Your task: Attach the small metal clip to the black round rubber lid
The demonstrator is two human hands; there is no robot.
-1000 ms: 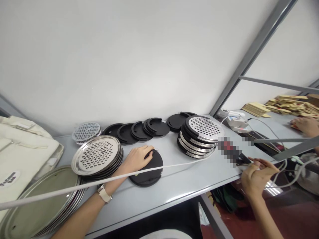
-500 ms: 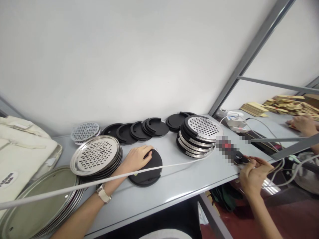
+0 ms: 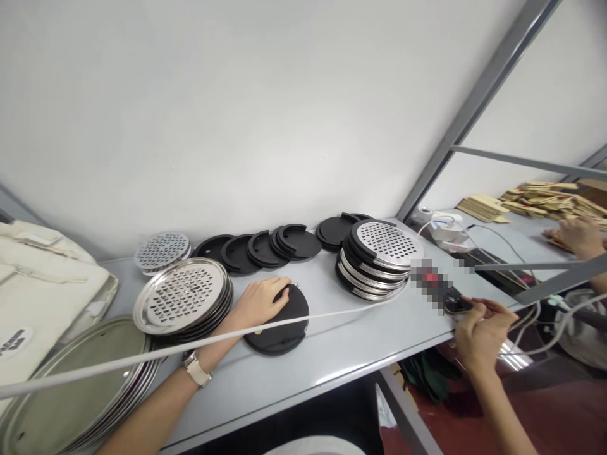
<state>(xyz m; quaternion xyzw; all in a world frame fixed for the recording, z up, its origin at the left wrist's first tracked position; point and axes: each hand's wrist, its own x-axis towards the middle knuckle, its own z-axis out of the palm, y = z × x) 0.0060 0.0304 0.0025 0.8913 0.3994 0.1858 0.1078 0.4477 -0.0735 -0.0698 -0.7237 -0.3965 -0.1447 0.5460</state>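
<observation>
My left hand [image 3: 263, 302], fingers curled together, grips a black round disc [image 3: 289, 328] near its left side on the grey shelf. A pale watch [image 3: 196, 368] is on that wrist. Just left of it is a stack of perforated metal plates [image 3: 183, 297] with dark discs under the top one. At the shelf's right front edge my right hand [image 3: 481, 338] is closed round the near end of a phone [image 3: 458, 301], its far part covered by pixelation. Between the hands stands a stack of perforated metal discs with black rims [image 3: 386, 243].
Black discs [image 3: 265, 248] overlap along the wall. Big round trays [image 3: 95, 370] and a cream bag [image 3: 42, 284] fill the left. A white cable [image 3: 142, 357] crosses in front. Beyond the metal post [image 3: 474, 114] are wooden pieces [image 3: 540, 202] and another person's hand [image 3: 581, 235].
</observation>
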